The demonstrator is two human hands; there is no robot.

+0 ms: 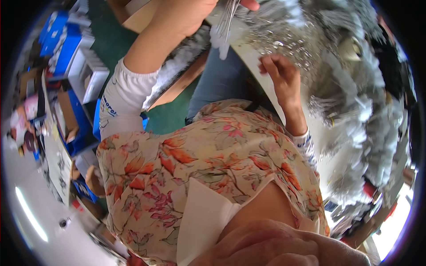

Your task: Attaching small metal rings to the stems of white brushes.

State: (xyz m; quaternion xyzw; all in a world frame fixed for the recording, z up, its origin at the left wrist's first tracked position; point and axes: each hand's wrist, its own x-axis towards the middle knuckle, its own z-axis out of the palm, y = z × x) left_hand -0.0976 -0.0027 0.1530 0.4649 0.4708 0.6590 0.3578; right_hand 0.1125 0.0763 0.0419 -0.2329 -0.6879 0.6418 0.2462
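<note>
Head | left hand [203, 9]: wire bundle [227, 21] | long axis steep, white ends frame-down

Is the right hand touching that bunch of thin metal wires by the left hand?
Apart. In the head view, the right hand is lower and further right than the bunch of wires, and pale table shows between them.

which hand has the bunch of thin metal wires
The left hand, partly cut off by the top edge: the white-ended wire bunch is in it; the right hand shows no such bunch.
</note>
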